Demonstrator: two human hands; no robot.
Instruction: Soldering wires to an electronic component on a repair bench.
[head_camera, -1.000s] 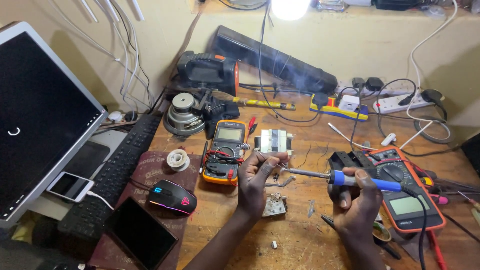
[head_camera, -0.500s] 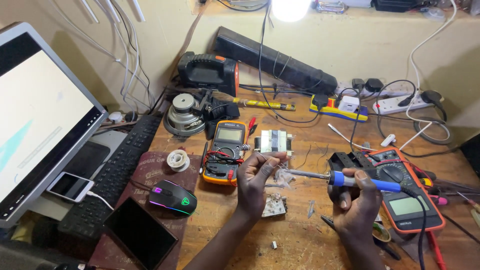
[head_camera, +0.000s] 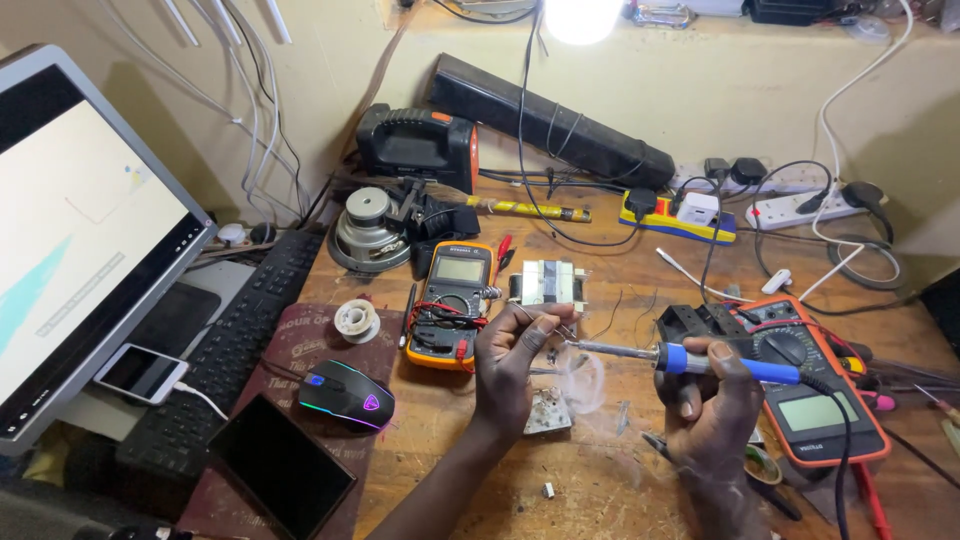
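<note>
Monitor (head_camera: 80, 240) fills the left of my view, tilted back with its screen lit pale. Beside it the black keyboard (head_camera: 240, 350) runs down the wooden bench (head_camera: 600, 480), and a dark tablet (head_camera: 282, 463) lies face up near its lower end. Against the wall a long black case (head_camera: 550, 125) leans at a slant, with a black and orange lamp (head_camera: 420, 145) just left of it. An orange multimeter (head_camera: 815, 395) sits under my right wrist, and a yellow multimeter (head_camera: 455, 300) stands just left of my left hand. A glowing mouse (head_camera: 347, 393) rests on the reddish mat.

My right hand (head_camera: 715, 410) is closed around the blue handle of the soldering iron (head_camera: 690, 358), whose metal shaft points left and level. Its tip meets the small part that my left hand (head_camera: 515, 365) pinches between thumb and fingertips; the part itself is too small for me to make out. A thin puff of smoke hangs just below the tip. Beneath my left hand a small circuit board (head_camera: 550, 412) lies flat on the bench, and a solder reel (head_camera: 357, 320) sits well off to the left.
</note>
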